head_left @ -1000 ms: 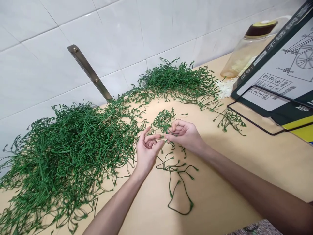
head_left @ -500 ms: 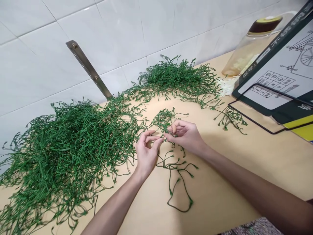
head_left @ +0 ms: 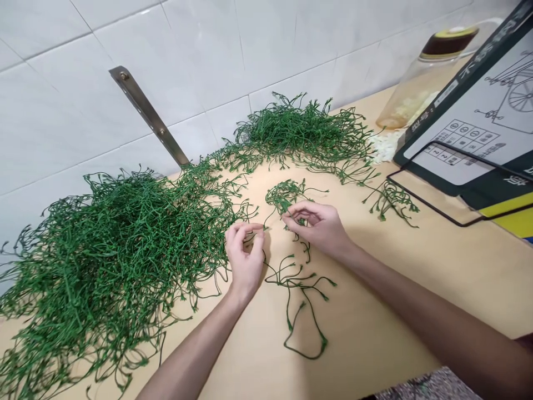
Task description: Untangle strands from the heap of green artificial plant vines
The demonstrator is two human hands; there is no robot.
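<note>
Head view. My right hand point(head_left: 320, 226): pinching at small green bunch point(head_left: 285, 193), centre. My left hand point(head_left: 245, 258): curving just left of it, thumb and forefinger nearly meeting; whether clamping anything, I cannot tell. Large green pile point(head_left: 120, 255): lying left. Second green pile point(head_left: 302, 130): lying far. Looped green strand point(head_left: 298, 284): lying near, on table point(head_left: 366, 328). Bottle point(head_left: 408, 91): standing far right.

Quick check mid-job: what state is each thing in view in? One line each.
Left hand: fingers curled, thumb near forefinger; grip unclear.
Right hand: thumb and forefinger brought together at the small green bunch; grip unclear.
Small green bunch: tangled.
Loose strands: spread out, one bent round.
Large green pile: heaped, tangled.
Back green pile: heaped, tangled.
Bottle: standing, lid on.
Printed panel: partly out of frame.
</note>
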